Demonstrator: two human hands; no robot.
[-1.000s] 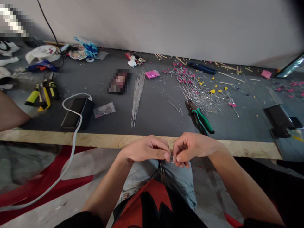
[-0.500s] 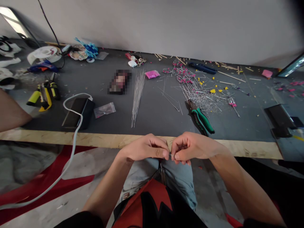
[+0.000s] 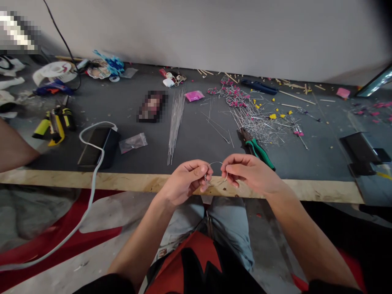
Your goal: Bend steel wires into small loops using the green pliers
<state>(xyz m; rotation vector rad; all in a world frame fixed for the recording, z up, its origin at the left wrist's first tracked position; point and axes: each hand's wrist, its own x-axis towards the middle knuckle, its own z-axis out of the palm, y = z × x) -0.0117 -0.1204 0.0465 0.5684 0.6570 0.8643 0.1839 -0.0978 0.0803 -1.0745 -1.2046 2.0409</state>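
Wire [image 3: 217,162] bent in a loop spans the gap between both hands, over the wooden front edge of the worktop [image 3: 196,147]. Left hand [image 3: 187,181] pinches one side, thumb against fingertips; right hand [image 3: 250,173] pinches the other side the same way, remaining fingers loosely curled. Green-handled pliers [image 3: 259,152] lie just beyond right hand. Behind them, tangled wire pieces with pink bits [image 3: 237,96], yellow bits among them. Bundle of straight wires [image 3: 175,130] lies beyond left hand, pink packet [image 3: 194,96] near its far end. Farther left: small clear bag [image 3: 133,143], dark box [image 3: 99,148] with white cable [image 3: 94,179], yellow-black tools [image 3: 55,126].
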